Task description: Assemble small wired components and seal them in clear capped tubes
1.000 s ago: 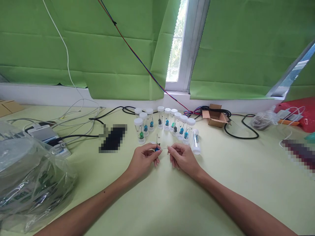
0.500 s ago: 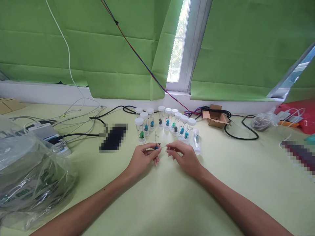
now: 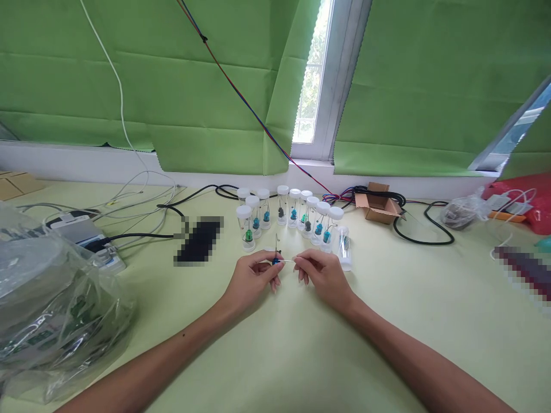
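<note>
Between the fingers of my left hand [image 3: 255, 276] is a small dark blue piece [image 3: 275, 261] with a thin bent wire [image 3: 276, 244] standing up from it. My right hand [image 3: 319, 272] is closed in a pinch on the end of a thin pale wire [image 3: 287, 261], which runs sideways to the blue piece. Just beyond my hands several clear tubes with white caps stand in a curved group, such as the tube with a green piece inside [image 3: 243, 226]. One capped tube [image 3: 344, 248] by my right hand holds only something thin and metallic.
A small open cardboard box [image 3: 379, 207] and black cables [image 3: 424, 235] are at the back right. On the left are a large plastic-wrapped object [image 3: 64, 321], a power strip [image 3: 103, 252] and a pixelated dark object [image 3: 198, 241]. A red bag [image 3: 540, 206] lies far right.
My right thumb and fingers have shifted slightly along the pale wire, which now looks straighter and level. The upright wire on the blue piece has tilted a little to the right.
</note>
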{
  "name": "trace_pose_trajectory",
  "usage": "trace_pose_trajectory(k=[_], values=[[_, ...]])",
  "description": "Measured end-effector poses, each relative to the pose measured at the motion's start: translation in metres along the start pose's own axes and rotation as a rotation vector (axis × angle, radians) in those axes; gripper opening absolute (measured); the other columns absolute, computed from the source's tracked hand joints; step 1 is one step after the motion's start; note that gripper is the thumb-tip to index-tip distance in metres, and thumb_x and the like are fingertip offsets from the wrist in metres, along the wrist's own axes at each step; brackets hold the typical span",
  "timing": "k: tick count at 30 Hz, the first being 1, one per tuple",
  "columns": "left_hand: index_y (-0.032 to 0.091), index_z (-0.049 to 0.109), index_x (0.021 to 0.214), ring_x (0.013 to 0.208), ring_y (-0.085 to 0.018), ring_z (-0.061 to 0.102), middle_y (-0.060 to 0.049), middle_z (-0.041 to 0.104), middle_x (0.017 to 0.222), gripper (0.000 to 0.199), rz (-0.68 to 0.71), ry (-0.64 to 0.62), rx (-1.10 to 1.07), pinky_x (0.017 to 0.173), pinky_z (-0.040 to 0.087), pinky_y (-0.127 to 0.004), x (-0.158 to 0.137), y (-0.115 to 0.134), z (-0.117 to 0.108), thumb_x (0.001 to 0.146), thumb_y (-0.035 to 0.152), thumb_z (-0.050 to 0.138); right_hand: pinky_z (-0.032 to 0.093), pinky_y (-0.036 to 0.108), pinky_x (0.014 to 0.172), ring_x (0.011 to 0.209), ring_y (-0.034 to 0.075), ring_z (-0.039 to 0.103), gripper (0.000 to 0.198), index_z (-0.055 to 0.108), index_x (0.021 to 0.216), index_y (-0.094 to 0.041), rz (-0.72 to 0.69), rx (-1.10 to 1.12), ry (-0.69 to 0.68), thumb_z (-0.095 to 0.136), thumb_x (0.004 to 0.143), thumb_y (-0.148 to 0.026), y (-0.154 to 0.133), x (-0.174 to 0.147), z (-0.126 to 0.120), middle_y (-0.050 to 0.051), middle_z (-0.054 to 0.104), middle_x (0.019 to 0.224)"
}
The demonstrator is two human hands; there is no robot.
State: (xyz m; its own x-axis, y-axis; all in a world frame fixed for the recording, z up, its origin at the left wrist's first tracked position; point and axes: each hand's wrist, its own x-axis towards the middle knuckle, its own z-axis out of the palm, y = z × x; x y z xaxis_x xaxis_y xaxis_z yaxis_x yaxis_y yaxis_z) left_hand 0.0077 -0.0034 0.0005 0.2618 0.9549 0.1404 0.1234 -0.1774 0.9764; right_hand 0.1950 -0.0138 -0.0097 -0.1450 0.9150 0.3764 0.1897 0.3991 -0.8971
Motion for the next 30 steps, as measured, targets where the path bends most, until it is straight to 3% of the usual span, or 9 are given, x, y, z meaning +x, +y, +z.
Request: trace_pose_trajectory(k=[12,17,21,24,27,30], values=[[0.015,0.07,0.086,0.048,-0.012,0.058,0.0,0.063,0.063,0.021,0.03,-0.013,-0.015,0.05,0.051,-0.025,0.0,0.0,0.002,0.078,0.035,0.072,0.042,0.021,0.04,0.044,0.009,0.053,0.032,0.064,0.072,-0.015,0.27,0.385,-0.013,0.07,0.081,-0.045,0.0,0.005,0.003,0.001,0.064,0.062],[0.015,0.069,0.085,0.048,-0.013,0.059,0.0,0.063,0.062,0.021,0.016,-0.02,-0.028,0.05,0.052,-0.025,0.0,0.001,0.002,0.078,0.035,0.072,0.043,0.021,0.041,0.045,0.009,0.053,0.03,0.063,0.076,-0.015,0.283,0.411,-0.018,0.069,0.082,-0.044,0.001,0.005,0.003,0.001,0.064,0.063],[0.014,0.068,0.086,0.048,-0.013,0.058,0.001,0.063,0.056,0.023,-0.008,-0.013,-0.024,0.053,0.051,-0.025,0.001,0.0,0.0,0.079,0.035,0.071,0.047,0.024,0.046,0.051,0.011,0.058,0.023,0.064,0.091,-0.017,0.155,0.297,0.002,0.067,0.086,-0.039,0.003,0.004,0.001,0.002,0.065,0.071],[0.014,0.067,0.088,0.048,-0.013,0.056,0.0,0.063,0.054,0.025,-0.028,-0.003,-0.026,0.053,0.051,-0.026,0.002,-0.001,-0.002,0.079,0.037,0.071,0.05,0.027,0.054,0.061,0.014,0.062,0.019,0.065,0.1,-0.018,0.001,0.057,0.022,0.066,0.087,-0.032,0.003,0.003,-0.002,0.003,0.065,0.081],[0.014,0.067,0.089,0.048,-0.013,0.056,0.0,0.063,0.055,0.025,-0.032,-0.001,-0.028,0.054,0.051,-0.026,0.003,-0.001,-0.003,0.079,0.037,0.071,0.05,0.029,0.063,0.067,0.015,0.062,0.012,0.067,0.099,-0.019,-0.159,-0.185,0.024,0.061,0.091,-0.026,0.003,0.003,-0.006,0.005,0.066,0.085],[0.014,0.067,0.088,0.048,-0.013,0.056,0.0,0.063,0.055,0.027,-0.044,0.005,-0.045,0.053,0.05,-0.026,0.002,0.002,-0.002,0.077,0.038,0.072,0.047,0.03,0.065,0.066,0.015,0.06,0.013,0.067,0.098,-0.019,-0.27,-0.292,0.005,0.055,0.094,-0.023,0.003,0.004,-0.007,0.004,0.065,0.083]])
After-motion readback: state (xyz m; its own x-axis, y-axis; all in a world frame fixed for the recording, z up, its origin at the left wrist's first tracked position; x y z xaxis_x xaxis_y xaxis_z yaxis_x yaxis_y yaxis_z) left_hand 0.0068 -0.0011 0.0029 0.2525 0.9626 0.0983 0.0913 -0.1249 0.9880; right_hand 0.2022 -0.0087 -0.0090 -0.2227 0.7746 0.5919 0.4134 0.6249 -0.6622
